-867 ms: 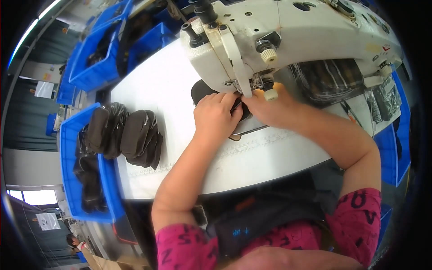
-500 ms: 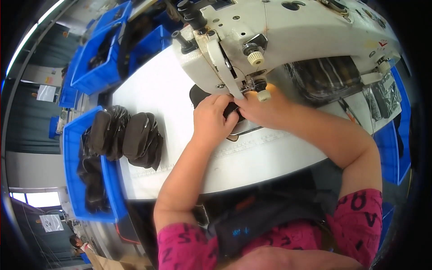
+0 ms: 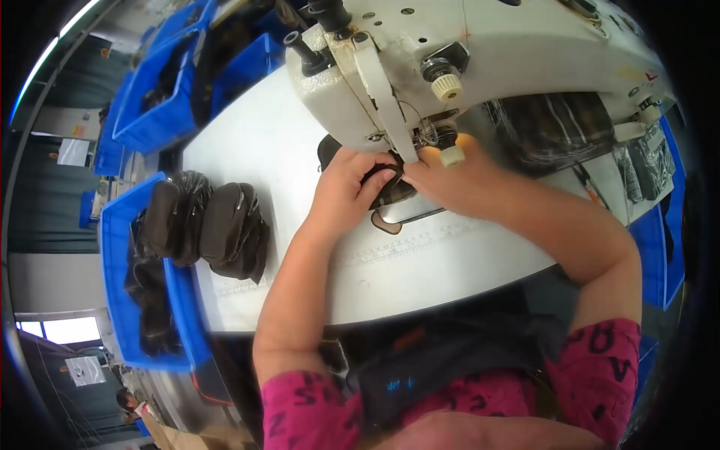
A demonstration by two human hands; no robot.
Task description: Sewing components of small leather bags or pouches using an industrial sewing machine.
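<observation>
A dark brown fabric piece [image 3: 388, 192] lies under the head of a white sewing machine [image 3: 341, 105]. My left hand [image 3: 346, 186] grips its left side, thumb on top and fingers curled round the edge. Close beside the needle area, my right hand [image 3: 456, 180] presses the piece from the right, with its fingertips partly hidden behind the machine's parts. A small rounded tan tab with a dark edge [image 3: 387, 223] shows below the fabric on the white table [image 3: 435, 262].
Stacked dark brown pouches [image 3: 229, 229] stand at the table's left, beside a blue bin [image 3: 191, 322] holding more. Plastic-covered dark pieces [image 3: 555, 135] lie under the machine arm. Snips with orange on them [image 3: 591, 186] rest at the right. More blue bins [image 3: 154, 124] stand far left.
The fabric has shifted between my hands, showing more of its near side and the tan tab. My left thumb has moved up onto it. The whole view has shifted slightly.
</observation>
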